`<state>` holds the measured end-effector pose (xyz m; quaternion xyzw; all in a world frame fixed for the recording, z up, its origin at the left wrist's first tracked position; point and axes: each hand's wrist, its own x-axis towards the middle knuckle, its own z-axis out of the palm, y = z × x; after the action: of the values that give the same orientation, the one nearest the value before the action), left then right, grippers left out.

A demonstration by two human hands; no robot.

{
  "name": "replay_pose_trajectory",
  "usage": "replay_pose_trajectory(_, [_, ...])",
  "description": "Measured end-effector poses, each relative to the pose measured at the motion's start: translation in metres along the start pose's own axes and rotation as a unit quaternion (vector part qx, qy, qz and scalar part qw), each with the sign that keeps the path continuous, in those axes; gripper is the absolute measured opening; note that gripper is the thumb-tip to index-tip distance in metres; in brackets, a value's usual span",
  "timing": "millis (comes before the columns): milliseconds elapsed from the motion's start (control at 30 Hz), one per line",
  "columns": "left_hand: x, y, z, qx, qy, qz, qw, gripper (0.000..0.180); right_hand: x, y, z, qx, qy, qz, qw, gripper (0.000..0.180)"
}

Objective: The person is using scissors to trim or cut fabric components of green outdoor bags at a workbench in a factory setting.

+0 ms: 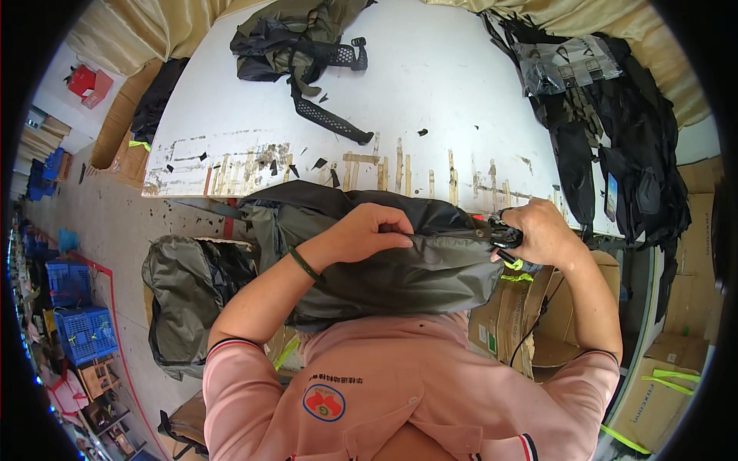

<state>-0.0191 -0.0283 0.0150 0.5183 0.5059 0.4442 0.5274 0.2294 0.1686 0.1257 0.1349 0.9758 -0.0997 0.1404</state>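
An olive and black fabric bag lies across my lap against the table's near edge. My left hand has its fingers curled over the bag's upper edge, pinching the fabric at the middle. At the bag's right end, my right hand is closed round a small black item whose kind I cannot make out. A bit of bright yellow-green shows just below that hand.
Before me, the white table has a worn near edge and dark scraps. On it lie another olive bag with a mesh strap and a pile of black bags. Further olive fabric, cardboard boxes and blue crates stand around.
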Motion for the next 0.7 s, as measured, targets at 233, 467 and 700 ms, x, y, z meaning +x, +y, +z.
replay_pose_trajectory(233, [0.004, 0.003, -0.006, 0.050, -0.001, -0.032, 0.998, 0.015, -0.005, -0.009, -0.008, 0.000, 0.043, 0.020, 0.999, 0.046])
replay_pose_trajectory(467, [0.008, -0.001, -0.005, -0.021, 0.005, 0.005, 1.000, 0.021, 0.009, -0.023, -0.013, -0.033, 0.042, 0.009, 0.999, 0.045])
replay_pose_trajectory(700, [0.003, 0.003, -0.001, 0.010, 0.017, 0.018, 1.000, 0.028, 0.019, -0.025, -0.011, -0.014, 0.001, 0.000, 1.000, 0.044])
